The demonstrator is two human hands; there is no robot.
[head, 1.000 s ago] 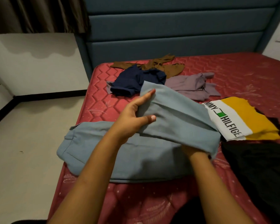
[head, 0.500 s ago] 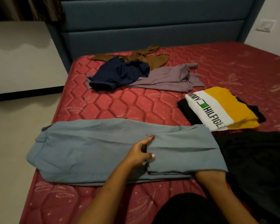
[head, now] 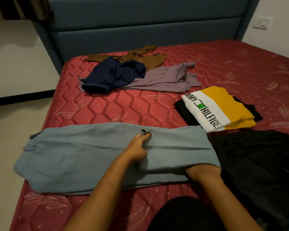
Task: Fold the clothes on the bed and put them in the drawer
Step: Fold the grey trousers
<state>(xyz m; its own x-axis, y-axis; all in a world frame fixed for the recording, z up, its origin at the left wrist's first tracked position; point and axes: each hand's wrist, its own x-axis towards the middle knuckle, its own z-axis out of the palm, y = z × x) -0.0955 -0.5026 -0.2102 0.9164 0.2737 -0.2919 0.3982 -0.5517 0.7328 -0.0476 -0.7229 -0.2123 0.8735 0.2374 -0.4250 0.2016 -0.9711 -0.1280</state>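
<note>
I see a bare strip of red mattress [head: 123, 107] between the light blue trousers [head: 77, 157] at the near edge and the loose pile further back: a navy garment [head: 115, 75], mauve trousers [head: 162, 79] and a brown garment [head: 150, 59]. A hand can pass sideways there. The folded Tommy Hilfiger shirt [head: 212, 107] closes that strip on the right, and a black garment [head: 257, 160] lies just beside the blue trousers' right end. Beyond the shirt, the mattress is open up to the blue headboard [head: 140, 30].
</note>
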